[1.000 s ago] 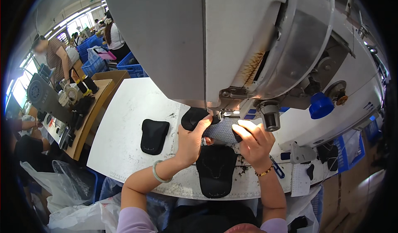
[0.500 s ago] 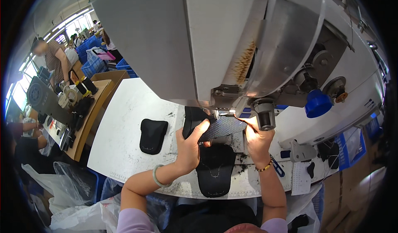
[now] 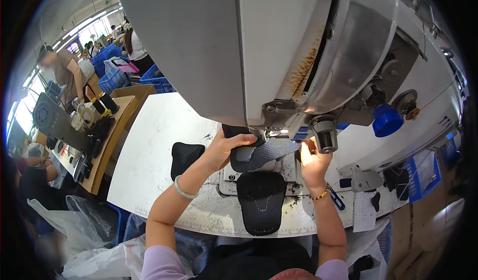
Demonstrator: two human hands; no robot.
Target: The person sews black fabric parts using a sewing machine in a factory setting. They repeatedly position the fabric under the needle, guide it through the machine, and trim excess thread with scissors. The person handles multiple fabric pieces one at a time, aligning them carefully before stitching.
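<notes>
Under the head of a sewing machine [image 3: 199, 51], I hold a black padded fabric piece with a grey textured face [image 3: 269, 154]. My left hand [image 3: 221, 149] is closed on its left, black part, thumb on top beside the needle area. My right hand [image 3: 313, 166] pinches the piece's right edge, just below the tension knob; its fingertips are partly hidden. The needle itself is hidden by the machine head. Directly below the held piece, a black shaped pad [image 3: 261, 205] with pale stitch lines lies on the white table. Left of it lies another black pad [image 3: 185, 158], partly covered by my left forearm.
The white table [image 3: 144, 150] carries dark lint and a ruler strip along its front edge. A blue-handled tool [image 3: 337, 199] and a white card [image 3: 364, 213] lie at the right. Plastic bags [image 3: 99, 260] hang below. At left stands another workstation [image 3: 107, 155], with a person beyond.
My left hand has moved slightly up and left, and the held piece has turned so more of its grey face shows. The view has shifted a little. My right hand stays at the right edge.
</notes>
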